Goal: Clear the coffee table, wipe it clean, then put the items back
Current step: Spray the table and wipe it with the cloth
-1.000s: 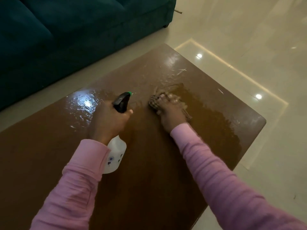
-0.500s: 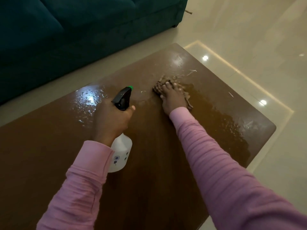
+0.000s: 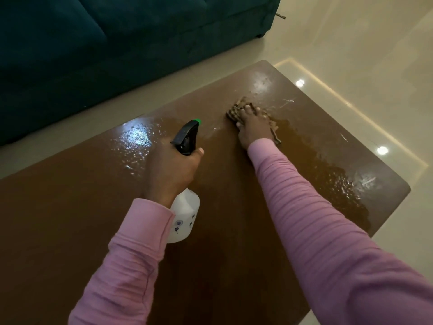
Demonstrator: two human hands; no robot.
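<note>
The brown coffee table [image 3: 70, 207] fills most of the view, its top wet and shiny in patches. My left hand [image 3: 171, 170] grips a white spray bottle [image 3: 185, 214] with a black trigger head and green nozzle tip, held above the table's middle. My right hand [image 3: 251, 127] presses flat on a brownish checked cloth [image 3: 234, 111] near the table's far right part. Most of the cloth is hidden under my fingers. Both arms wear pink sleeves.
A dark teal sofa [image 3: 117, 43] runs along the far side, a strip of floor apart from the table. Glossy cream tiles [image 3: 363, 55] with bright light reflections lie to the right. White streaks mark the table near its right edge.
My right hand has pushed the cloth away from me, toward the table's far right corner. My left hand has kept the spray bottle nearly still.
</note>
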